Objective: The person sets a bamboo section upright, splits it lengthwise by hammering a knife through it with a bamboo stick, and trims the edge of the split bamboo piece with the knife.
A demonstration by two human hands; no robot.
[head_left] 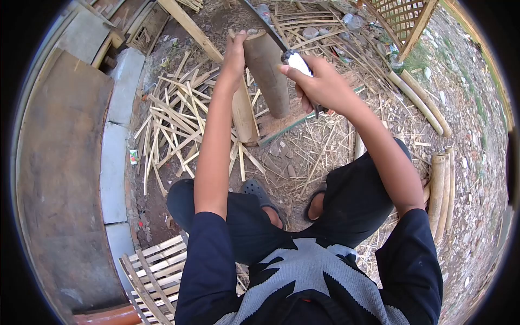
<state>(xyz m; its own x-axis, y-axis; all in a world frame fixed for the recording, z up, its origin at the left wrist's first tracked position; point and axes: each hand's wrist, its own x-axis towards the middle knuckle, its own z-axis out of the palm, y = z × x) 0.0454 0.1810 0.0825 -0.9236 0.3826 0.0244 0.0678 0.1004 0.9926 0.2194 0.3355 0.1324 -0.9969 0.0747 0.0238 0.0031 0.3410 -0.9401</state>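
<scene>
My left hand [235, 58] grips the top rim of a thick, brownish bamboo section [268, 76], its thumb on the upper edge. The section stands nearly upright, its lower end at a worn wooden block [295, 116] on the ground. In my right hand [323, 84] is the handle of a machete, wrapped in something white. The dark machete blade [265, 23] slants up and left, just over the right side of the bamboo's top; whether it touches is unclear. A split bamboo piece [245, 116] leans beside the section, under my left forearm.
Loose bamboo strips [176, 119] lie heaped to the left. Bamboo poles [420, 103] rest at the right, and shorter bamboo lengths [440, 189] are by my right knee. A slatted bamboo frame [154, 271] sits lower left, beside grey blocks [115, 170].
</scene>
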